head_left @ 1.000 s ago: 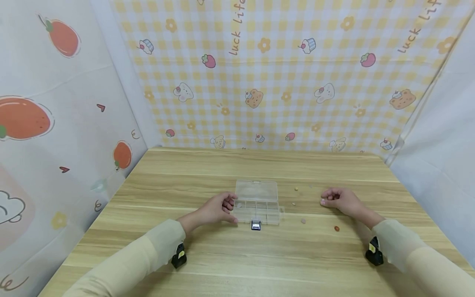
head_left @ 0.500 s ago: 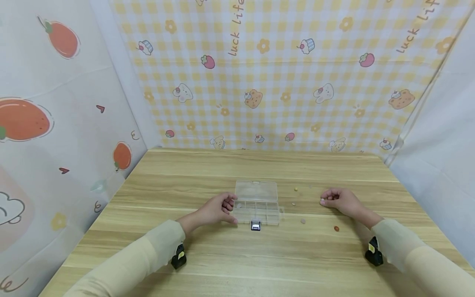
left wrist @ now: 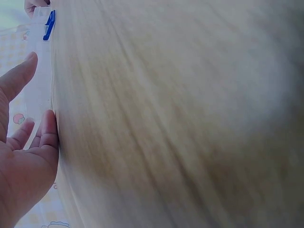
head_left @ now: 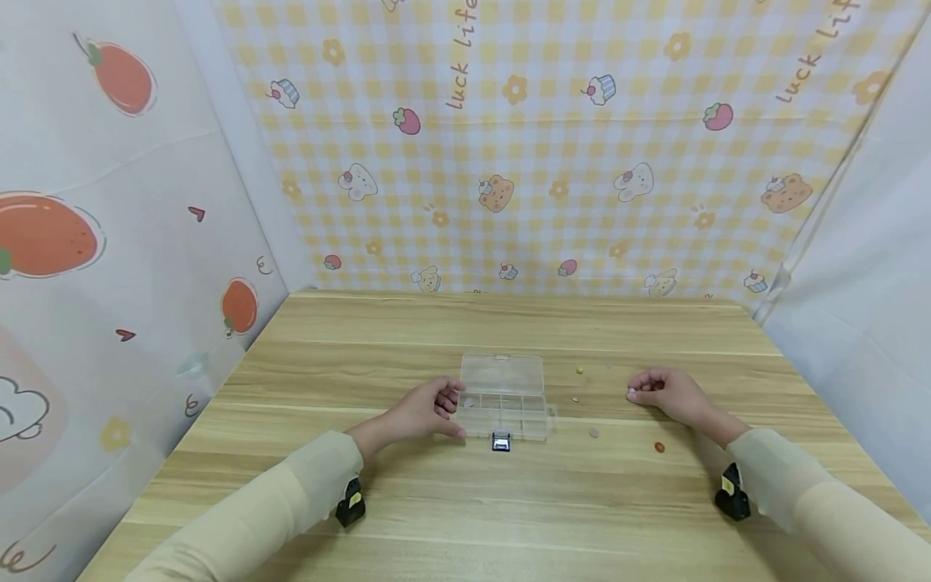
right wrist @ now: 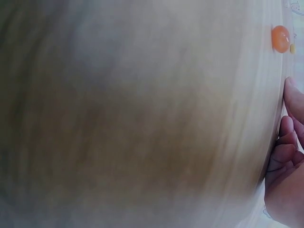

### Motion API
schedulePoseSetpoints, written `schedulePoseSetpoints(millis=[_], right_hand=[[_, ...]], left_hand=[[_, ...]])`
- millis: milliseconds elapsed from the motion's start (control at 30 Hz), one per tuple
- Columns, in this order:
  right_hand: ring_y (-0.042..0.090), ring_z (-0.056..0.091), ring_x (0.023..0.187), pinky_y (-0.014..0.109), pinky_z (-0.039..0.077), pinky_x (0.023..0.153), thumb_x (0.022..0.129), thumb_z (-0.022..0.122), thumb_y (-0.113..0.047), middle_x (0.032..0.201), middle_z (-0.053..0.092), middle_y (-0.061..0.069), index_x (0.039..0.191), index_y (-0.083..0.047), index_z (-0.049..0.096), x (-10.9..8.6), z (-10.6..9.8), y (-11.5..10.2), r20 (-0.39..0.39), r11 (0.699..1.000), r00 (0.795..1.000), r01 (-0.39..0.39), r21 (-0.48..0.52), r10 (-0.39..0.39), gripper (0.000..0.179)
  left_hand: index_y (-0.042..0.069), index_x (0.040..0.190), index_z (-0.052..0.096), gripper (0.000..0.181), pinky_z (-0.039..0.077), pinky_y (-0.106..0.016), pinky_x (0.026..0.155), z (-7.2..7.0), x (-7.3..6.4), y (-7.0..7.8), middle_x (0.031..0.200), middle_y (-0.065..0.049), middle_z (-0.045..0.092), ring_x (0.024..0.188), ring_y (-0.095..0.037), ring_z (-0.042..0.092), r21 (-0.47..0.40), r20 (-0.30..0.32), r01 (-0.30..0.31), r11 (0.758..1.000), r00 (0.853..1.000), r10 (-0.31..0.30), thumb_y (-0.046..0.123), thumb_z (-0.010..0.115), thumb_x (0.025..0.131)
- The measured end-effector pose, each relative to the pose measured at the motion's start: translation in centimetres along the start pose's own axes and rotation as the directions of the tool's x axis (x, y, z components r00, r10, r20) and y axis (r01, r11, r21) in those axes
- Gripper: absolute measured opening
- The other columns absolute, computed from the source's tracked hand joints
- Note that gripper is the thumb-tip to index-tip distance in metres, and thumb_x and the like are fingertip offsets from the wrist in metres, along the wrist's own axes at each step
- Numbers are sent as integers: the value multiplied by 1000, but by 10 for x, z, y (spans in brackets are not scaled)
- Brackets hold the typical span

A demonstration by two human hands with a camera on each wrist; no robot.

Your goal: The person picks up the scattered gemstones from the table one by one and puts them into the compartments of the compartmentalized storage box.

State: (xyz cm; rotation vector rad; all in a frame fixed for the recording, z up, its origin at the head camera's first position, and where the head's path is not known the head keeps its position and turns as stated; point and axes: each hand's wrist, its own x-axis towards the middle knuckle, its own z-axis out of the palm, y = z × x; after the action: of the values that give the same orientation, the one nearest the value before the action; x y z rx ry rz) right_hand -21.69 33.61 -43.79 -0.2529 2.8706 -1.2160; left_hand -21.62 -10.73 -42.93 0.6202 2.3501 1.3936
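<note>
A clear plastic compartment box (head_left: 525,423) lies with its lid (head_left: 502,375) raised at the back and a blue-edged latch (head_left: 501,442) folded down in front. My left hand (head_left: 424,410) holds the box's left end, thumb at the front corner and index finger at the far side. One pale piece sits in the back left compartment. On the right, my right hand (head_left: 667,394) pinches a small whitish pebble (head_left: 631,393) between thumb and index finger, close over the table. Its other fingers curl inward in the right wrist view.
Between box and right hand lie a yellowish pebble (head_left: 579,371), a small pale one (head_left: 575,399) and a pinkish one (head_left: 594,433). An orange-red pebble (head_left: 659,447) lies nearer the front. The wooden table (head_left: 465,517) meets a checked curtain (head_left: 553,145) behind.
The pinched whitish pebble shows slightly more at the right fingertips. Both hands and the box otherwise stay in place.
</note>
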Motion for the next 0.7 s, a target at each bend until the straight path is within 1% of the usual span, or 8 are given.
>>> schedulePoseSetpoints(millis=[233, 400, 533, 700], right_hand=[[15, 50, 73, 25, 42, 63, 87, 75, -19, 82, 61, 4, 96, -1, 71, 0, 0, -3, -7, 1000, 1000, -3, -10, 3, 20], [15, 52, 75, 24, 44, 63, 88, 74, -22, 84, 63, 4, 99, 0, 70, 0, -2, -7, -18, 1000, 1000, -9, -11, 9, 25], [15, 53, 75, 24, 45, 62, 88, 74, -23, 86, 64, 4, 101, 1, 70, 0, -4, -8, -30, 1000, 999, -16, -1, 16, 28], [16, 53, 75, 24, 45, 62, 89, 73, -23, 85, 64, 5, 102, 2, 69, 0, -4, -9, -41, 999, 999, -22, 23, 23, 28]], left_hand=[[-2, 129, 50, 70, 50, -29, 80, 0, 0, 1, 107, -9, 53, 93, -21, 52, 6, -6, 8, 1000, 1000, -7, 6, 87, 70], [-2, 129, 50, 70, 50, -30, 80, -1, 1, 1, 107, -9, 53, 93, -21, 52, 1, -8, 5, 1000, 1000, -5, 6, 87, 70], [-2, 130, 50, 71, 49, -30, 80, -1, 1, 0, 107, -9, 53, 93, -21, 51, 3, -1, 1, 1000, 1000, -1, 6, 87, 70], [-2, 130, 50, 71, 50, -29, 79, -1, 1, -1, 106, -9, 53, 93, -20, 51, 1, 5, 0, 1000, 1000, 0, 6, 87, 70]])
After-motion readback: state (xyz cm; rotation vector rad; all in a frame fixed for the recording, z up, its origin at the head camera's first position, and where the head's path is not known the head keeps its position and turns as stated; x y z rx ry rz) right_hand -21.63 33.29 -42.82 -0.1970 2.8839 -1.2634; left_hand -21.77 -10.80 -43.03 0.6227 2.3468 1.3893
